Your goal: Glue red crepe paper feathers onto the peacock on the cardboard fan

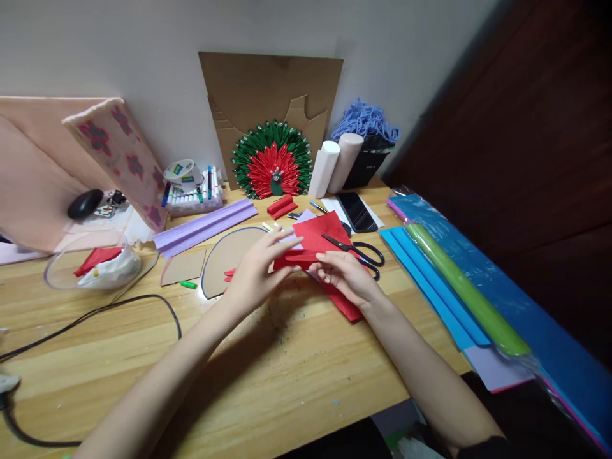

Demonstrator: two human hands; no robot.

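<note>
My right hand (345, 275) pinches red strip (300, 256) above surface (287, 363); my left hand (259, 266) spreads fingers at its other end, cannot tell if gripping. Step seems to be folding strip; next move probably calls for light, even pressing. Counted: one red sheet (318, 231), one scissors (352, 248), one phone (357, 211), one peacock decoration (273, 162), two pale rolls (345, 164).

You have one pair of scissors (347, 247) beside your fingers (326, 259), one phone (357, 211) and two pale tubes (325, 171) beyond them.
</note>
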